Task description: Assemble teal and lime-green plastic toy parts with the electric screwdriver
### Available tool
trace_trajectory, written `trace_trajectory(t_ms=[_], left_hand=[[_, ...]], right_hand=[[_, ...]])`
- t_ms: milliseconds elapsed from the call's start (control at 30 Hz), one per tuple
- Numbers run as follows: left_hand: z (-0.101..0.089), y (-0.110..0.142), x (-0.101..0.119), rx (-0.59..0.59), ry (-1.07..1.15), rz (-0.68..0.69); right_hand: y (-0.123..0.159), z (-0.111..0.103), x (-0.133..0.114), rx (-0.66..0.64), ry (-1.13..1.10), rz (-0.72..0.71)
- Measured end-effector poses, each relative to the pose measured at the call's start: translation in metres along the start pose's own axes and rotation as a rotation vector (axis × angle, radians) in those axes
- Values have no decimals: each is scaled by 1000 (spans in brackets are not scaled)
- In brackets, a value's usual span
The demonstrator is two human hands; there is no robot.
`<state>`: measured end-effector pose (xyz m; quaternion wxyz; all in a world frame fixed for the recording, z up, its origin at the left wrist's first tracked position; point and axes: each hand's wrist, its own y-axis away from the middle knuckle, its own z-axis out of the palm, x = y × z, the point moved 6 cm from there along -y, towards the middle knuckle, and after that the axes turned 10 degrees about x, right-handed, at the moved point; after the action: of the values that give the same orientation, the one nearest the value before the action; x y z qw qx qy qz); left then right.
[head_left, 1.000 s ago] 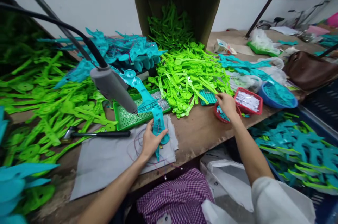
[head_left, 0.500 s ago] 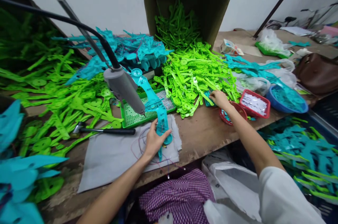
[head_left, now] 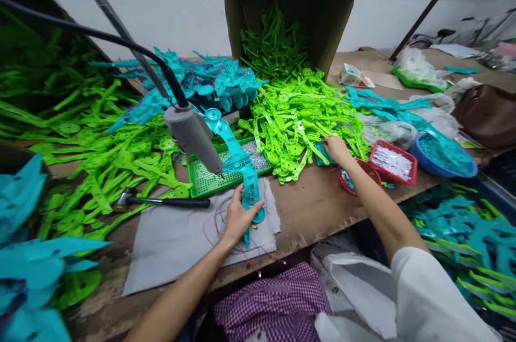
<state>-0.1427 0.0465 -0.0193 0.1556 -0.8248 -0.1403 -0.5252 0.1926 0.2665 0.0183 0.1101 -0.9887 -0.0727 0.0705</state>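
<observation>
My left hand (head_left: 238, 217) is closed around the lower end of a blue plastic part (head_left: 237, 154), a long moulded piece with a round cup at its far end. Thin red and dark wires (head_left: 217, 218) trail from beneath it over a grey cloth (head_left: 161, 245). At the right, the fingers of my right hand (head_left: 335, 149) are bunched together over a small teal tray (head_left: 322, 155); whatever they pinch is hidden. A grey electric screwdriver (head_left: 193, 137) hangs tip down, just left of the blue part. Behind that part lies a green tray (head_left: 201, 191) of small metal pieces.
A hammer (head_left: 161, 201) rests across the cloth's edge. Bright green plastic parts (head_left: 298, 116) are heaped before a carton (head_left: 338, 19). Right of my right hand stand a red basket (head_left: 373, 172), a red tray of white pieces (head_left: 411, 178) and a blue bowl (head_left: 463, 170).
The whole view has shifted slightly, so things appear a little lower and to the right. Both hands keep nearly the same places: left on the blue part, right at the teal tray.
</observation>
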Motion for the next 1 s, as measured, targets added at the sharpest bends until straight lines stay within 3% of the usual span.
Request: trace_trajectory(t_ms=[467,567,633,700,767,833,900,1000], left_hand=[[0,2,0,-2,10,30],[0,3,0,-9,19,25],[0,3,0,-19,31,22],[1,3,0,-30,46,16],[1,3,0,-36,62,10],[1,4,2,-34,88,3],[1,4,4,-33,124,-3],[1,4,7,-37,162,-9]], right_hand=[[-12,8,10,-99,74,82],[-10,-12,13,-87,67,118],[5,-40,3,43,-71,182],[33,-68,-27,224,-396,202],[69,-79,-83,261,-699,34],[105,-68,-149,142,-836,-184],[131,-47,-199,104,-889,-289],[141,-16,-233,136,-867,-323]])
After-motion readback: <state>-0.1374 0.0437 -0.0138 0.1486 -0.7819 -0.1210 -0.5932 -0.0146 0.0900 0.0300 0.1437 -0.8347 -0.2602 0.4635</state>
